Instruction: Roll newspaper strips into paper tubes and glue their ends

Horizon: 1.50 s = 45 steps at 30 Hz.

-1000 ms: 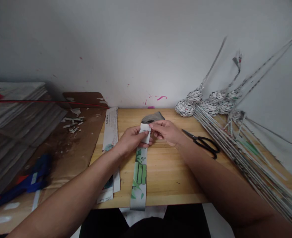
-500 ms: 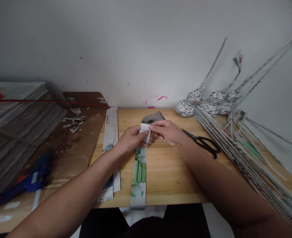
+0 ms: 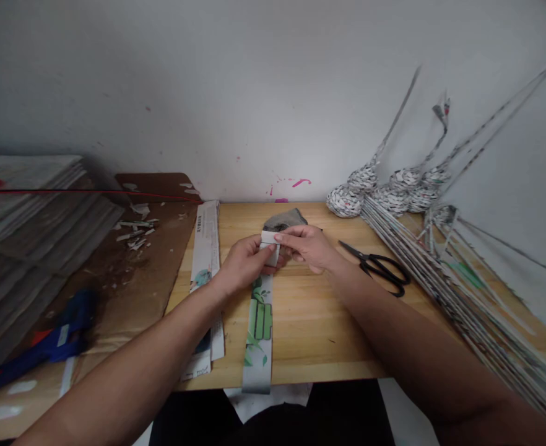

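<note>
A long paper strip (image 3: 257,328) with green printing runs down the wooden table and hangs over its front edge. Its far end is folded over, white side up, between my two hands. My left hand (image 3: 251,259) grips the folded end, thumb on top. The thumb and forefinger of my right hand (image 3: 303,246) pinch the same fold from the right. Just beyond my fingers lies a grey cloth-like piece (image 3: 288,218), partly hidden by them. Black-handled scissors (image 3: 379,266) lie slightly open, right of my right hand.
Newspaper strips (image 3: 204,248) lie left of my left hand. Rolled paper sticks (image 3: 421,275) and woven paper balls (image 3: 345,201) are on the right. Cardboard (image 3: 129,279) with paper scraps, a blue tool (image 3: 71,331) and a newspaper stack (image 3: 36,210) occupy the left. The wall stands behind.
The whole view has shifted very slightly. Both hands keep hold of the folded strip, with no clear movement of their own.
</note>
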### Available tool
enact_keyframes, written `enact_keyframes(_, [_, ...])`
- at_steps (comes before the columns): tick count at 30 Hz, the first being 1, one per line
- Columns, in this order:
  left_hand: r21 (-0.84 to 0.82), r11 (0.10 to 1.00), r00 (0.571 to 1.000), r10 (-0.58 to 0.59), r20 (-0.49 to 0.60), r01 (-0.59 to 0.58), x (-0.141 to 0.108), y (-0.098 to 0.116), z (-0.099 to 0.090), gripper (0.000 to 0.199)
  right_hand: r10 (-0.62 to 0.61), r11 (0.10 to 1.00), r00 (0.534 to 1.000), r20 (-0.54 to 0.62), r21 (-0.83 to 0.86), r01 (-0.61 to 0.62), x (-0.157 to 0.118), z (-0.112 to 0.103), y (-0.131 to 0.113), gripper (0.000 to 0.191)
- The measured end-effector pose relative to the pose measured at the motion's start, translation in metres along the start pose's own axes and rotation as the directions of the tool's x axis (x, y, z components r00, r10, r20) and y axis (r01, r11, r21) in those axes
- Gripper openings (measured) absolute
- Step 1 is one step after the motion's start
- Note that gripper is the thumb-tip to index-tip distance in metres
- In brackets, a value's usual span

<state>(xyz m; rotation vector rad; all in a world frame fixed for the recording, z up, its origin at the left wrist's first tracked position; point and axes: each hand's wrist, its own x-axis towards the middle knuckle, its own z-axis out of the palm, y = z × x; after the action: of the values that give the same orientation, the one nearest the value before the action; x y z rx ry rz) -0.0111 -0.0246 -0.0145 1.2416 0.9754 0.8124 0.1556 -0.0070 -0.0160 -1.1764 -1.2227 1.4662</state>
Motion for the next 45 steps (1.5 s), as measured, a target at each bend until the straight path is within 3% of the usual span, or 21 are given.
enact_keyframes(9, [0.058,0.997,0.998,0.052,0.027,-0.053,0.000,0.000,0.001,0.024,0.034,0.993,0.998,-0.050,0.112,-0.028,-0.002,0.009,0.001,0.032])
enact_keyframes(20, [0.077,0.995,0.998,0.058,0.002,-0.058,0.001,-0.006,0.001,0.028,0.021,0.988,0.999,-0.046,0.154,-0.013,-0.006,0.022,0.005,0.046])
enact_keyframes(24, [-0.016,1.000,0.999,-0.001,0.032,0.001,0.001,-0.002,0.000,0.026,-0.010,0.994,0.998,0.062,0.109,0.004,-0.003,0.010,0.003,0.047])
enact_keyframes(31, [-0.112,0.992,0.997,-0.067,-0.048,0.061,0.000,0.006,-0.002,0.022,-0.017,0.995,0.984,0.179,-0.090,0.033,0.005,-0.017,-0.003,0.033])
enact_keyframes(34, [-0.115,0.992,0.996,-0.056,-0.067,0.048,0.000,0.007,-0.001,0.023,-0.022,0.994,0.986,0.164,-0.103,0.039,0.006,-0.017,0.000,0.029])
enact_keyframes(41, [-0.107,0.993,0.999,-0.049,-0.014,0.047,-0.002,0.009,0.000,0.046,-0.026,1.000,0.962,0.271,0.003,0.026,0.004,-0.011,0.005,0.029])
enact_keyframes(45, [-0.094,0.995,0.999,-0.036,-0.019,0.035,-0.001,0.008,-0.001,0.050,-0.052,0.999,0.959,0.279,0.029,0.046,0.004,-0.010,0.006,0.028])
